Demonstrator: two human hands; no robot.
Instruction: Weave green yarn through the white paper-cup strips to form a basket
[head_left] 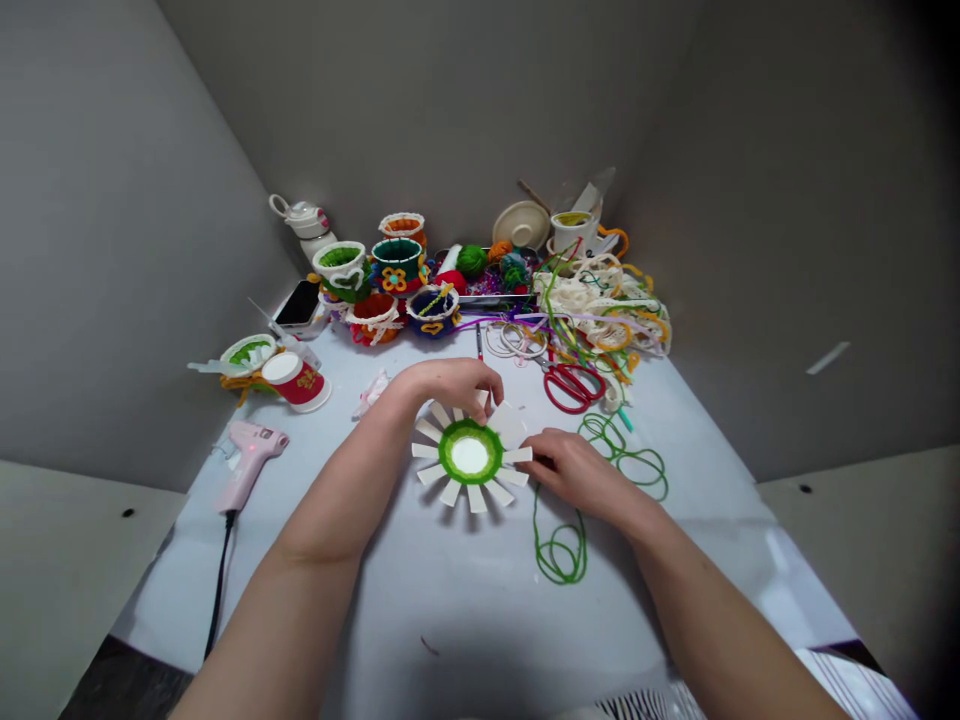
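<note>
A white paper cup cut into spread strips (450, 493) is held just over the table, green yarn wound in rings around its white round base. My left hand (459, 385) reaches over its far side, thumb and fingers closed on a strip there. At the right edge of the cup is my right hand (568, 465), its fingers curled together beside the strip ends. From under that hand green yarn (562, 560) runs down into loose loops on the table, and more loops lie behind the wrist. The right fingertips are partly hidden.
A pink glue gun (251, 465) and a red-and-white paper cup (298, 382) stand at left. Yarn-covered pots (397, 265) are stacked at the back. Red-handled scissors (574, 387) lie at right before a heap of lace and yarn (600, 300).
</note>
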